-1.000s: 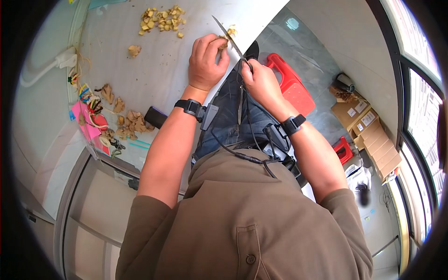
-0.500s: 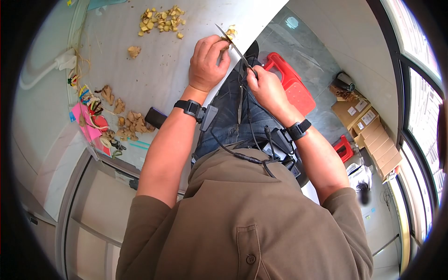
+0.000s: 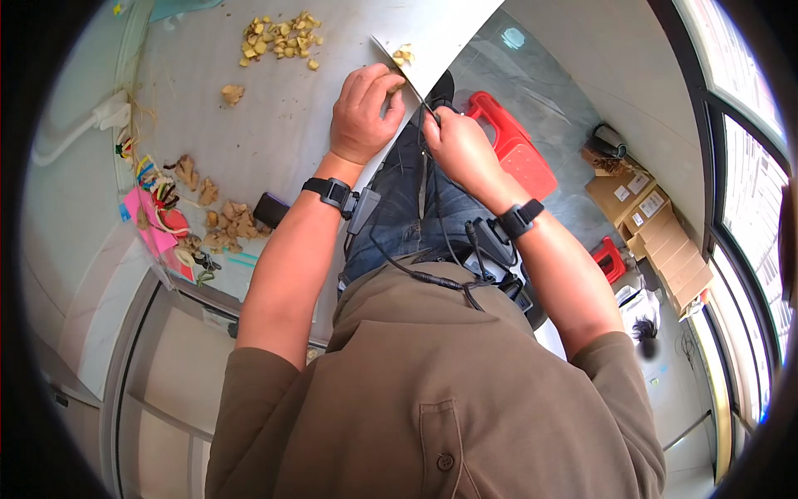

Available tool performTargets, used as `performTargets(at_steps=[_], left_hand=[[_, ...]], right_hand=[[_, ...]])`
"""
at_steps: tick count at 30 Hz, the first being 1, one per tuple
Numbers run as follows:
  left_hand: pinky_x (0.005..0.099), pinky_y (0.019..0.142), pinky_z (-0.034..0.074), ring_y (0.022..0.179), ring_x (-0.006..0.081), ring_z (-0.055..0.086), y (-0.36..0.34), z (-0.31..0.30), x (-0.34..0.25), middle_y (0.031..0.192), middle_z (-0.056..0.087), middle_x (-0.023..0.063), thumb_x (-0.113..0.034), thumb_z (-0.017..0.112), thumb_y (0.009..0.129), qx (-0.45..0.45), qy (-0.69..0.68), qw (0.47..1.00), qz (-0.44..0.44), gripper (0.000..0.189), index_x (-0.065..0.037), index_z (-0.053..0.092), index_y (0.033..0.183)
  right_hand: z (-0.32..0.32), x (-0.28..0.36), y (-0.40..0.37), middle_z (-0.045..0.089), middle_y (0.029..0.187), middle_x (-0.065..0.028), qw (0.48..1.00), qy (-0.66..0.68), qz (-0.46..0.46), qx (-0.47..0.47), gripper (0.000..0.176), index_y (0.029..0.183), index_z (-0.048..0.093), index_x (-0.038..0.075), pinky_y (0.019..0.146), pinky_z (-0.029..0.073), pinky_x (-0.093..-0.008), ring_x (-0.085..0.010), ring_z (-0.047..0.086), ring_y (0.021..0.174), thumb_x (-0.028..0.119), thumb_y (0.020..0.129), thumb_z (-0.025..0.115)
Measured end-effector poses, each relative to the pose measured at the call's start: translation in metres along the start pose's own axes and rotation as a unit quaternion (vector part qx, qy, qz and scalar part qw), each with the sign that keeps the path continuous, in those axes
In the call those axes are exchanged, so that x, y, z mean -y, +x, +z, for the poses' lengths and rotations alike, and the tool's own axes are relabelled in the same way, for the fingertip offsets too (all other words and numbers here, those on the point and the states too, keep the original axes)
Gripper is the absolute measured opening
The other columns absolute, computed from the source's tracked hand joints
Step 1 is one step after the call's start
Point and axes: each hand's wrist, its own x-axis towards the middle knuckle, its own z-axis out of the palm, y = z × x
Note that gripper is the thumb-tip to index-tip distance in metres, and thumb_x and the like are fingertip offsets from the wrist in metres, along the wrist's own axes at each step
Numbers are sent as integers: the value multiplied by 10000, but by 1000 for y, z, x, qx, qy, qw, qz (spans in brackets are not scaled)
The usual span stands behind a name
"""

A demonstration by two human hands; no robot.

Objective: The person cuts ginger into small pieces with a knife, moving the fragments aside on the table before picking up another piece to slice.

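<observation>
My right hand (image 3: 461, 145) grips a knife (image 3: 413, 87) by its handle, the blade slanting up and left over the table edge. Fingers curled, my left hand (image 3: 366, 112) presses close against the blade's left side, holding a piece of ginger that is mostly hidden by the fingertips. Just beyond the blade lies a small cluster of cut ginger (image 3: 403, 56). A larger heap of ginger pieces (image 3: 283, 37) is spread farther back on the white table (image 3: 274, 116). One lone ginger chunk (image 3: 233, 94) rests to the left.
Uncut ginger roots (image 3: 233, 226) lie at the near left, beside a dark phone (image 3: 270, 209) and a pile of coloured ties (image 3: 166, 200) on pink paper. A red stool (image 3: 519, 154) stands on the floor to the right, with cardboard boxes (image 3: 657, 224) by the wall. Cables hang between my wrists.
The knife blade has swung slightly left and lower, and my right hand has shifted left with it. My left hand stays bent beside the blade. The whole view has shifted slightly.
</observation>
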Motion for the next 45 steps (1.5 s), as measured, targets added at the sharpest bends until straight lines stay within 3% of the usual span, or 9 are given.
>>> performTargets(at_steps=[6, 9, 11, 17, 45], left_hand=[[454, 976, 611, 1123, 336, 718, 1, 0, 0, 1218, 746, 86, -6, 823, 821, 0, -16, 1000, -22, 339, -89, 768, 1145], [473, 1006, 593, 1142, 348, 704, 4, -3, 0, 1228, 749, 80, -13, 812, 821, -12, 12, 1000, 16, 343, -93, 776, 1153], [486, 1016, 577, 1138, 360, 691, 6, -9, -7, 1240, 753, 74, -32, 830, 862, -12, 72, 997, 18, 309, -97, 782, 1160], [453, 975, 580, 1104, 337, 694, 2, -1, -2, 1241, 755, 68, -55, 835, 962, -6, 15, 1000, -1, 208, -89, 781, 1160], [451, 962, 583, 1124, 348, 694, 3, -1, -3, 1212, 747, 79, -19, 828, 951, 6, 24, 1000, -3, 199, -81, 773, 1133]], right_hand=[[9, -4, 0, 736, 856, -329, 1000, 23, 10, -18, 398, 1037, 722, -45, 820, 579, -631, -541, 738, 876, 331, 1131, 628], [12, -11, -8, 705, 887, -355, 998, 47, 25, -10, 399, 1024, 691, -40, 789, 555, -607, -562, 716, 893, 326, 1150, 591], [14, -14, -8, 718, 871, -339, 998, 54, 21, -15, 409, 1028, 702, -41, 797, 562, -617, -554, 721, 884, 340, 1143, 604], [11, -19, -10, 720, 859, -322, 995, 88, 31, -20, 416, 1019, 706, -25, 792, 557, -626, -549, 718, 876, 366, 1135, 623], [-4, -6, -3, 750, 883, -318, 1000, 13, 15, 13, 394, 1032, 726, -31, 835, 585, -624, -535, 745, 883, 340, 1126, 631]])
